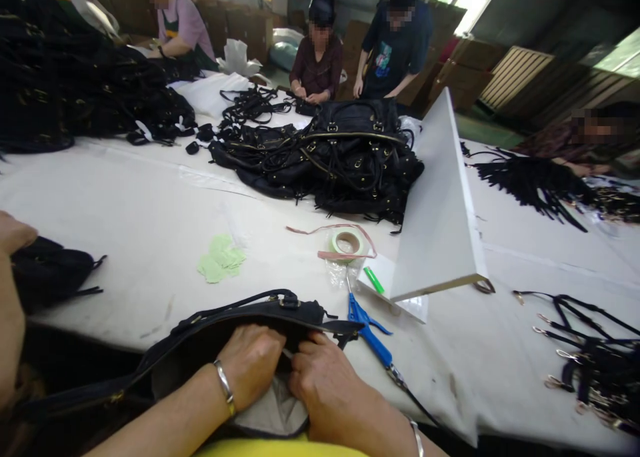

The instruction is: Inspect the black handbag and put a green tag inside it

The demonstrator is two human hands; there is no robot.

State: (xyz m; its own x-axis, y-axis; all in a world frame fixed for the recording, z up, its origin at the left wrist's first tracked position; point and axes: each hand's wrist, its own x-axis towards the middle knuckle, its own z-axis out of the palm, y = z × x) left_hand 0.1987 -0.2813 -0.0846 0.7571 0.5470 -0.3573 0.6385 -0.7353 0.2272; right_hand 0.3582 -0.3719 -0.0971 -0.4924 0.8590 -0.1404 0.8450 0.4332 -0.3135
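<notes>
A black bag [200,330] lies open at the table's near edge, its grey lining [273,403] showing. Both of my hands are inside its opening, close together. My left hand [255,363], below a silver bangle, is closed with its fingertips hidden. My right hand [325,377] has its fingers curled at the bag's right side. Between them a small pale strip shows, too small to make out. Just right of the bag, a blue tool [370,337] with a cable lies on the table.
Black bags [340,157] are heaped mid-table beside an upright white board [440,203]. Green paper pieces [221,258], a tape roll [347,242] and a green marker [373,279] lie nearer. Black straps [595,370] are at right. Several people work around; one arm [10,297] is at left.
</notes>
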